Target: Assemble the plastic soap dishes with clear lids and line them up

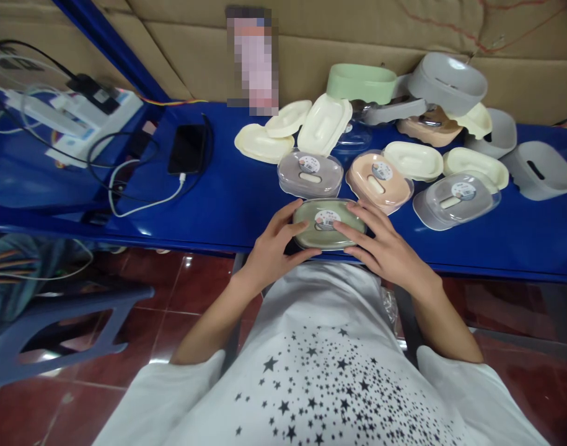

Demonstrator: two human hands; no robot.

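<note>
A green soap box (311,234) with a clear lid and a round label lies at the table's front edge. My left hand (279,243) grips its left end, fingers bent around the rim. From the other side my right hand (380,238) holds the right end, with fingertips on the lid near the label. Just behind stand a grey lidded soap box (290,176) and a peach one (357,179). Another grey lidded box (434,214) is farther right.
Cream oval trays (323,124) lie behind the boxes. A green base (362,83) and grey bases (450,83) are piled at the back right. To the left are a phone (187,148) on a white cable and a power strip (101,118). A blue stool (92,310) stands at lower left.
</note>
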